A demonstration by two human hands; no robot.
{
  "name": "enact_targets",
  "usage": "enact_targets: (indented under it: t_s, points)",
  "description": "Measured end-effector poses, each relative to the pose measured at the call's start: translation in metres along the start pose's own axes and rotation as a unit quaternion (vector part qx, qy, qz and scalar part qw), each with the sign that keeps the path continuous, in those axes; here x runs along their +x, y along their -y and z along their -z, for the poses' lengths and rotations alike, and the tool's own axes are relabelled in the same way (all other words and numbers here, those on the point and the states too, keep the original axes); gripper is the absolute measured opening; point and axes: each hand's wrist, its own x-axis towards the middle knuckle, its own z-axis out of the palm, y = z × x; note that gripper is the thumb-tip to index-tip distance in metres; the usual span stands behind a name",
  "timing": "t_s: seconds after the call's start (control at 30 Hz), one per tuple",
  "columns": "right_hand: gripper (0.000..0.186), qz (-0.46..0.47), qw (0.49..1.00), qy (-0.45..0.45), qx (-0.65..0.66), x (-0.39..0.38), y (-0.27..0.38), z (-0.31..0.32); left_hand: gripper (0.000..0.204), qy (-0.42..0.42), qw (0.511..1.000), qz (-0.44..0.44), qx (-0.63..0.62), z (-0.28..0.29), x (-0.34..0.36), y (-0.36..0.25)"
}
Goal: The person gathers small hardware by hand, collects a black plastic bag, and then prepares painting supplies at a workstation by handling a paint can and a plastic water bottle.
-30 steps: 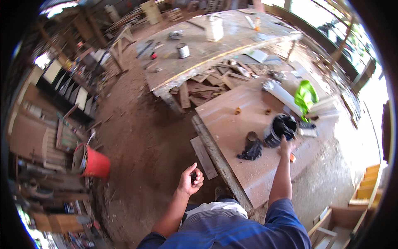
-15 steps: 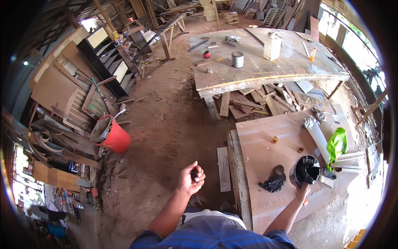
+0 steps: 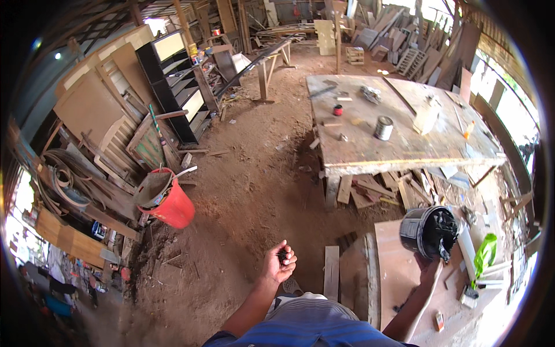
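My left hand [image 3: 279,263] is held out over the dirt floor, its fingers curled around a small black wad [image 3: 282,255] that I cannot make out clearly. On the right, my right hand [image 3: 429,267] grips the near rim of a black bucket [image 3: 411,230]. The bucket is tilted, its mouth turned toward the right, and it appears raised over the brown board [image 3: 393,246]. Crumpled black material [image 3: 444,225] lines the inside and hangs over the rim by my fingers.
A large worktable [image 3: 352,153] ahead carries a paint can [image 3: 383,128] and a pale container [image 3: 426,117]. Beside the bucket lie a bright green bag [image 3: 485,257] and white tubes. A red bucket [image 3: 176,205] stands at left near leaning boards. Wood scraps [image 3: 370,191] are piled under the worktable.
My right hand has lifted and tilted the black bucket, moving it away from me. The view has turned left, so the surroundings sit farther right. My left hand stays closed on the black wad.
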Motion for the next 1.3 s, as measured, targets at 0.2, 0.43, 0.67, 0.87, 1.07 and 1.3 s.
enact_targets:
  t_s: [0.2, 0.43, 0.67, 0.87, 1.07, 1.3]
  points:
    - [0.044, -0.083, 0.987, 0.133, -0.039, 0.012, -0.068, -0.182, 0.035, -0.035, 0.998, -0.044, 0.018, -0.004, 0.028, -0.108]
    - [0.046, -0.155, 0.939, 0.262, -0.158, 0.031, -0.157, -0.4, 0.033, -0.053, 0.987, -0.149, -0.015, 0.008, 0.047, -0.219]
    - [0.044, -0.263, 0.797, 0.472, -0.27, 0.103, -0.316, -0.587, 0.033, -0.102, 0.943, -0.298, -0.109, 0.04, 0.067, -0.322]
    - [0.04, -0.322, 0.73, 0.534, -0.281, 0.096, -0.364, -0.765, 0.033, -0.095, 0.88, -0.438, -0.157, 0.024, 0.083, -0.384]
    - [0.033, -0.376, 0.673, 0.562, -0.3, 0.074, -0.43, -0.918, 0.032, -0.074, 0.808, -0.543, -0.216, 0.041, 0.101, -0.457]
    - [0.038, -0.344, 0.629, 0.633, -0.292, 0.053, -0.521, -1.041, 0.028, -0.126, 0.81, -0.541, -0.188, 0.051, 0.128, -0.608]
